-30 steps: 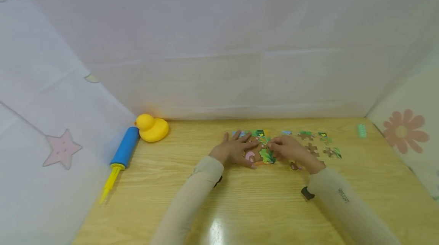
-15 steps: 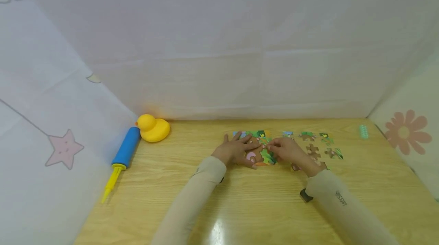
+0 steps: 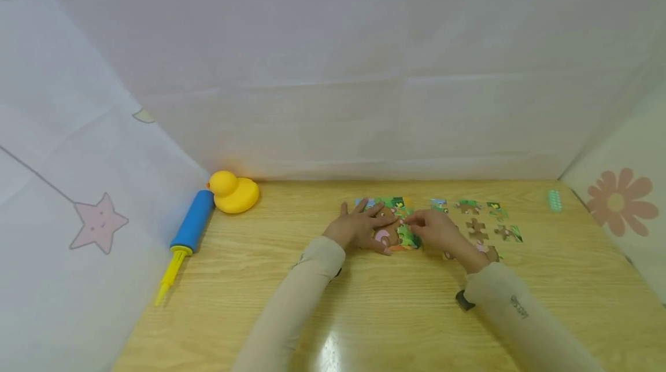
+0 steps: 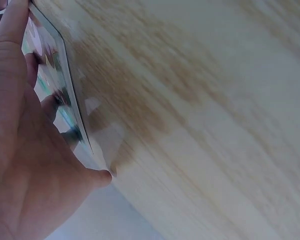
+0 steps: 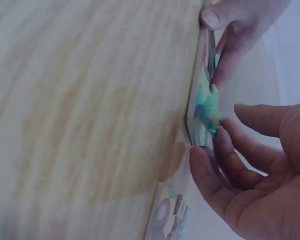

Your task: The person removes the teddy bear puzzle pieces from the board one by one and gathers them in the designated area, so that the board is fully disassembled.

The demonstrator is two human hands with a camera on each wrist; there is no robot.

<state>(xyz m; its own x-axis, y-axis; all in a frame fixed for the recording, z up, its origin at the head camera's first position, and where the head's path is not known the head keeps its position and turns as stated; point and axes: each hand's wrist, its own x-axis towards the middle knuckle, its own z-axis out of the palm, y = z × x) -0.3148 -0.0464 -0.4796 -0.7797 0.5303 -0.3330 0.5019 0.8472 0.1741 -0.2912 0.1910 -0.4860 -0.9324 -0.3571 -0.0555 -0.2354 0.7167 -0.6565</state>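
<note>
A jigsaw puzzle (image 3: 387,237) with a brown bear on green leaves lies at the middle back of the table. My left hand (image 3: 358,228) rests on its left part, fingers spread and fairly straight, covering some of the picture. At the puzzle's right side, my right hand (image 3: 437,230) has thumb and forefinger brought together in the head view. In the right wrist view a green puzzle piece (image 5: 209,110) stands tilted up from the board, its lower end at my right fingertips (image 5: 222,137).
Several loose puzzle pieces (image 3: 477,230) lie right of the puzzle, some partly behind my right wrist. A small pale green bumpy item (image 3: 554,201) is at the far right. A yellow rubber duck (image 3: 236,194) and a blue hand pump (image 3: 193,220) stand at the left by the cloth wall (image 3: 312,129).
My left hand stays on the puzzle. The right fingertips work at the same spot on its right side with only slight shifts. The whole view has drifted a little.
</note>
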